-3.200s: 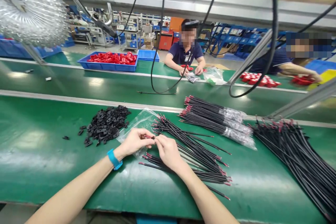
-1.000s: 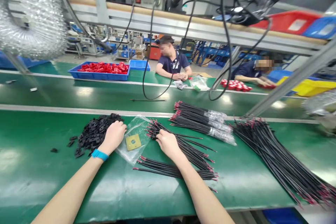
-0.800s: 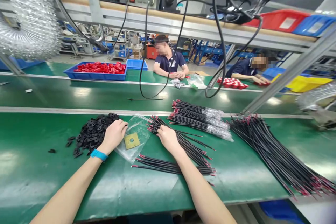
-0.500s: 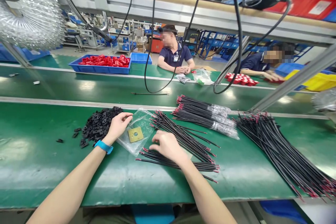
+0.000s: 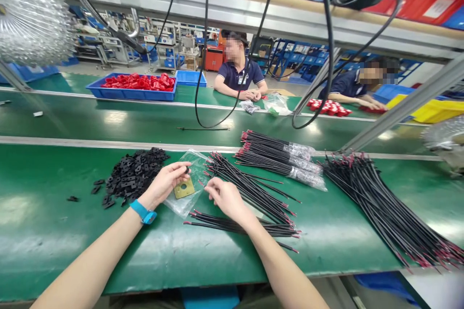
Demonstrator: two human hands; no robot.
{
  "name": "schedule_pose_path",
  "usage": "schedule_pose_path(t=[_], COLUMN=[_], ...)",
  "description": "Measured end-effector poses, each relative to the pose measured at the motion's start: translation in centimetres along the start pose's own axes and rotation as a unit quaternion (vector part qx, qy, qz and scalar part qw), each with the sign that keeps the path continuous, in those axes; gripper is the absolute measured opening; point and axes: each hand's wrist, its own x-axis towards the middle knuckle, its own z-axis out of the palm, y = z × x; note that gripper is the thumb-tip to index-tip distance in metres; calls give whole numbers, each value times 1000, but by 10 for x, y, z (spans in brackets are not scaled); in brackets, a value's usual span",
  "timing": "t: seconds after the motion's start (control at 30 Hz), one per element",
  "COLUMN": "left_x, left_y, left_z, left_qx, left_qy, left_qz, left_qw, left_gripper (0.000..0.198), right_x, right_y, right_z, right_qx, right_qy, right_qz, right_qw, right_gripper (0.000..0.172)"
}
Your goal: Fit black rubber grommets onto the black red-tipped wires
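Observation:
My left hand [image 5: 167, 182], a blue band on its wrist, pinches a small black plastic piece [image 5: 187, 170] between thumb and fingertips. Its source-like pile of matching black plastic pieces [image 5: 132, 174] lies just to the left. My right hand [image 5: 225, 198] is closed in a pinch on a black cable, whose red end [image 5: 201, 183] sticks out to the left; most of that cable is hidden by the hand. Below the hands lies a clear plastic bag [image 5: 184, 208] with a yellow square plate [image 5: 184, 189] that has a round hole. Loose black cables [image 5: 250, 183] spread beside and under my right hand.
Bagged cable bundles [image 5: 290, 161] lie behind, and a large cable bundle [image 5: 380, 207] is at the right. A blue tray [image 5: 132, 94] holds red parts. Across the bench sit two people [image 5: 241, 70]. Hanging black cables [image 5: 197, 82] loop down from the overhead rail [image 5: 217, 2].
My left hand has moved slightly right and now shows a black piece in its fingertips. My right hand has closed and raised a red cable end towards it. The view has shifted slightly.

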Motion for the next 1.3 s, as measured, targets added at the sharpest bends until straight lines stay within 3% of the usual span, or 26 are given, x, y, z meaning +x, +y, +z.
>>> schedule_pose_path(t=[0.1, 0.23, 0.37, 0.5, 0.6, 0.73, 0.87, 1.1, 1.3], left_x=[-5, -2, 6, 8, 7, 5, 1, -5, -5], left_y=[-2, 4, 8, 5, 4, 2, -3, -7, -12], left_z=[12, 9, -5, -8, -6, -3, 5, 16, 15], left_qx=[-16, -17, -41, -50, -51, -51, -34, 71, 218], left_qy=[-41, 22, 80, 77, 66, 52, 18, -14, -25], left_qz=[-24, 50, 76, 58, 58, 52, 39, 71, 134], left_qw=[999, 998, 993, 994, 995, 996, 999, 995, 967], left_gripper=[43, 39, 40, 40, 40, 43, 45, 40, 35], right_x=[5, 12, 19, 20, 19, 18, 15, 12, 9], right_y=[11, 21, 19, 12, 12, 16, 15, 15, 14], right_z=[8, 23, 39, 45, 42, 34, 27, 25, 21], right_qx=[23, 9, -68, -194, -220, -127, -35, -54, -146], right_qy=[100, 142, 111, 19, 0, 101, 193, 214, 236], right_qz=[-8, -65, -99, -111, -120, -129, -140, -144, -189], right_qw=[995, 988, 987, 974, 968, 978, 970, 965, 942], right_gripper=[19, 20, 24, 27, 27, 29, 27, 22, 23])
